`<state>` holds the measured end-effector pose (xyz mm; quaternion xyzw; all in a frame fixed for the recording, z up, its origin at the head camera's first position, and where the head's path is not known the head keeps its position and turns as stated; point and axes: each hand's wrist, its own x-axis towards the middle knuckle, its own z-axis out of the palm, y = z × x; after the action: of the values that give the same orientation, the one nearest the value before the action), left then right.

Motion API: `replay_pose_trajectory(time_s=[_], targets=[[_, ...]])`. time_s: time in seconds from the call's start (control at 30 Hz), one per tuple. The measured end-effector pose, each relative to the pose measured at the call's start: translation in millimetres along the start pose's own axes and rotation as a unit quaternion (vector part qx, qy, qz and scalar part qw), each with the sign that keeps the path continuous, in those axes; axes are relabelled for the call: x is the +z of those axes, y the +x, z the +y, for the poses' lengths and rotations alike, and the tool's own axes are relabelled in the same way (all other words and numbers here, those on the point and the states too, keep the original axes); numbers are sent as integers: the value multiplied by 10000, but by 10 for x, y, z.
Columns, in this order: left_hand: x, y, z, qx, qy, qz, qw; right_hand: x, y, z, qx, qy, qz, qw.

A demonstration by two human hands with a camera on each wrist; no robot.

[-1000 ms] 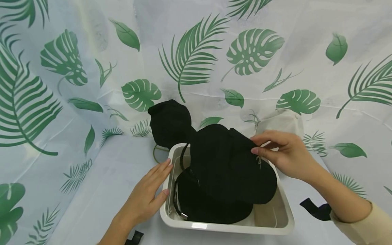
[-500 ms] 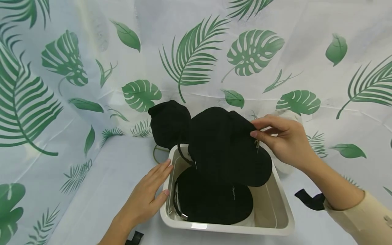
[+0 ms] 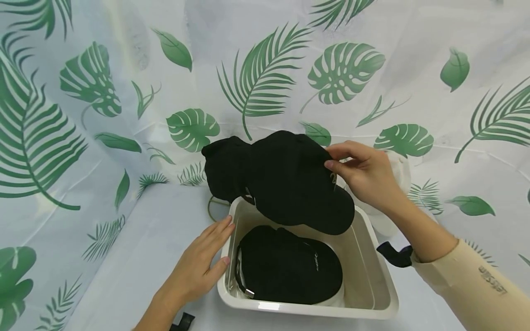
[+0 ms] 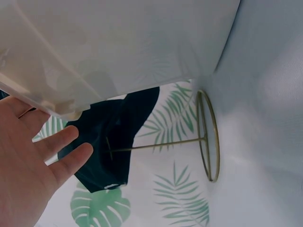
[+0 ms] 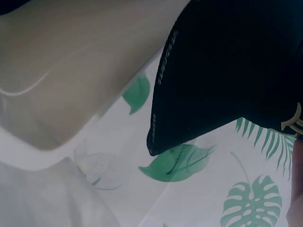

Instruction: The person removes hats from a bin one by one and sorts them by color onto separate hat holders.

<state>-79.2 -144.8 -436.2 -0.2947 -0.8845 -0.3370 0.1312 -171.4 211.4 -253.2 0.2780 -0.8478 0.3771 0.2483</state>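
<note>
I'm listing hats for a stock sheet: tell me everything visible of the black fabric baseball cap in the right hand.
The black fabric-looking baseball cap has a rounded crown, a curved brim with small pale edge lettering, too blurred to read, and a metallic-looking gold emblem. The bare right hand pinches it near the emblem. It is held up, tilted, brim lower right in the head view, overlapping the far rim of the white rectangular plastic bin. Whether it touches the black fabric hat at its left is unclear.

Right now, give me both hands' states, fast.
Left hand: open, fingers at the tub rim.
Right hand: closed, holding the cap over the tub.
</note>
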Motion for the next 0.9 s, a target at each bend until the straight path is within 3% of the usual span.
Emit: replay_pose_trajectory(time_s=[0.27, 0.5, 0.9], targets=[[-17, 2, 9, -71, -3, 21, 10000, 154, 143, 96, 209, 54, 166, 9996], [-8, 8, 10, -65, -32, -21, 10000, 296, 216, 168, 285, 427, 248, 9984], [1, -2, 1, -25, -9, 15, 10000, 502, 407, 118, 250, 449, 407, 9978]])
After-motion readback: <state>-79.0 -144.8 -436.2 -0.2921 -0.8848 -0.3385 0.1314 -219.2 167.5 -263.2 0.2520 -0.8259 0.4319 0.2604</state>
